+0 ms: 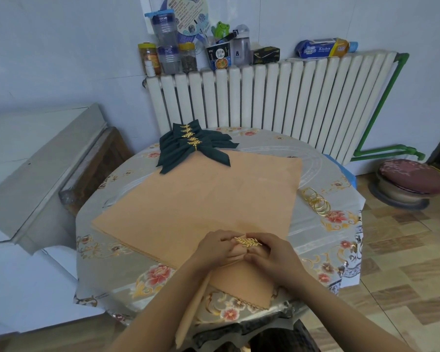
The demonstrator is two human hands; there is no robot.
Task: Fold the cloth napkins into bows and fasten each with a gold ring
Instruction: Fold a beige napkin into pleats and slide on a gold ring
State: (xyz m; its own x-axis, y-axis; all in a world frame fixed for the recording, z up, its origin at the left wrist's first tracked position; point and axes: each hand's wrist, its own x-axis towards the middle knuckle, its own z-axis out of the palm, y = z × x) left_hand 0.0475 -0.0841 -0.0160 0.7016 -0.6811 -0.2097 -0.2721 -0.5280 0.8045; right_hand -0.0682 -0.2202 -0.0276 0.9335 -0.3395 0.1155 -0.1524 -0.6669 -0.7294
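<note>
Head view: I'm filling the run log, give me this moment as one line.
step: ringing peach napkin | left hand and right hand: both grip napkin at gold leaf ring | done: green bows | spare rings

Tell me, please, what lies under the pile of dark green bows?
The dark green bows rest partly on the orange napkin stack and partly on the floral tablecloth. What lies directly beneath them is covered.

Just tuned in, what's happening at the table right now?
A person is partway through the napkin bows. Both hands, left hand and right hand, grip a gathered peach napkin with a gold leaf ring at its middle. Finished dark green bows sit at the far side, spare gold rings to the right, flat peach napkins between.
</note>
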